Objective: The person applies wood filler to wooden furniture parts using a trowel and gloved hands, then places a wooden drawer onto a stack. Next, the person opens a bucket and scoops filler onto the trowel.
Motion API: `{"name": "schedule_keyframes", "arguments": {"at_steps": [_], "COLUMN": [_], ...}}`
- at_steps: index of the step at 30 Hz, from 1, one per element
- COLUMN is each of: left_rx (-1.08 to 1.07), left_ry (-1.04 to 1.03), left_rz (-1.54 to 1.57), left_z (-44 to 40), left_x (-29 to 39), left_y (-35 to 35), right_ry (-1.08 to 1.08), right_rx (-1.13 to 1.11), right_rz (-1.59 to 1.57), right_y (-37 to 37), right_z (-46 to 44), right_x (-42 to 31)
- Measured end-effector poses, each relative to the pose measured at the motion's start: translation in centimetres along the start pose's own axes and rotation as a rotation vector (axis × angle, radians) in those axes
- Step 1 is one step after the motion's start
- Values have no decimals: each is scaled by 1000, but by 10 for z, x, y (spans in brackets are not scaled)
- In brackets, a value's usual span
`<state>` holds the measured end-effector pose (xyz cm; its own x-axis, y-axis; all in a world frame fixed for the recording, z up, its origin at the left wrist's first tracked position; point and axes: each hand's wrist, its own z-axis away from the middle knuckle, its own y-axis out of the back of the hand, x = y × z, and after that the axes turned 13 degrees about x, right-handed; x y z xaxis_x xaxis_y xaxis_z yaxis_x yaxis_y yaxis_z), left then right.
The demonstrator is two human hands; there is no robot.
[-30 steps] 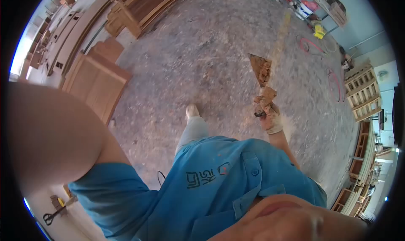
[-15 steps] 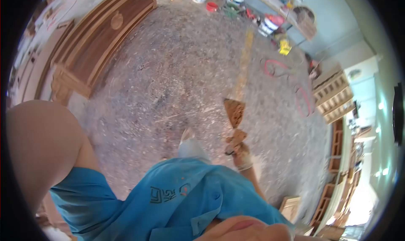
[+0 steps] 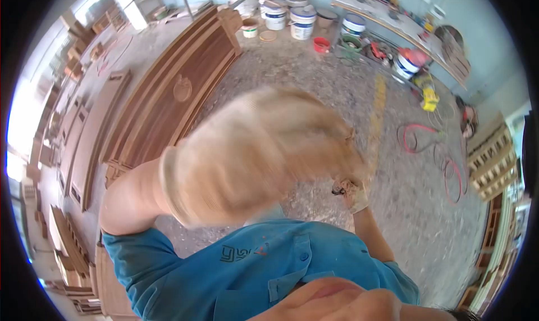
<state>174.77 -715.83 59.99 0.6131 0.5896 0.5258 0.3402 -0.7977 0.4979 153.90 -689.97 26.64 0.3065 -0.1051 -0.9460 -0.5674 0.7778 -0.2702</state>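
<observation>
My left hand (image 3: 258,158), in a dusty cloth glove, fills the middle of the view close to the camera. Motion smears its fingers, so whether it holds anything is unclear. Its fingertip end reaches over to my right hand (image 3: 353,196), which is gloved, stained brown and closed. Earlier views show that hand gripping a triangular scraper loaded with brown paste; the scraper's blade is now hidden behind my left hand. A small dark piece (image 3: 338,190) shows at the near side of my right hand.
Carved wooden panel (image 3: 174,96) at left; white buckets (image 3: 302,23) and a red tub (image 3: 321,44) along the far wall. A cluttered workbench (image 3: 393,23) is at upper right, a pink hose (image 3: 415,138) on the speckled floor (image 3: 410,225), and wooden racks (image 3: 494,158) at right.
My left arm has swung in from the left edge, bringing the gloved hand across the middle and over the scraper. The view has tilted up, showing more of the far wall.
</observation>
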Motion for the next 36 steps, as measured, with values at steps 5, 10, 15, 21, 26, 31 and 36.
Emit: {"name": "schedule_keyframes", "arguments": {"at_steps": [5,10,15,21,26,31,36], "left_rx": [-61,-100,-163,-201,-202,-103,317], "left_ry": [-114,-210,-273,-244,-206,-124,669], "left_rz": [59,160,257,274,257,255,164], "left_z": [-20,-78,-157,-236,-305,-342,-288], "left_x": [-113,-232,-359,-512,-621,-741,-882], "left_y": [41,97,130,153,193,263,309], "right_ry": [-98,-251,-449,-236,-237,-300,-269], "right_rx": [-69,12,241,137,46,-108,-308], "right_rz": [-49,-376,-764,-294,-305,-319,-415], "right_y": [-49,-104,-95,-64,-92,-178,-242], "right_z": [-146,-265,-362,-539,-720,-906,-1008], "right_x": [-29,-57,-61,-36,-61,-139,-160]}}
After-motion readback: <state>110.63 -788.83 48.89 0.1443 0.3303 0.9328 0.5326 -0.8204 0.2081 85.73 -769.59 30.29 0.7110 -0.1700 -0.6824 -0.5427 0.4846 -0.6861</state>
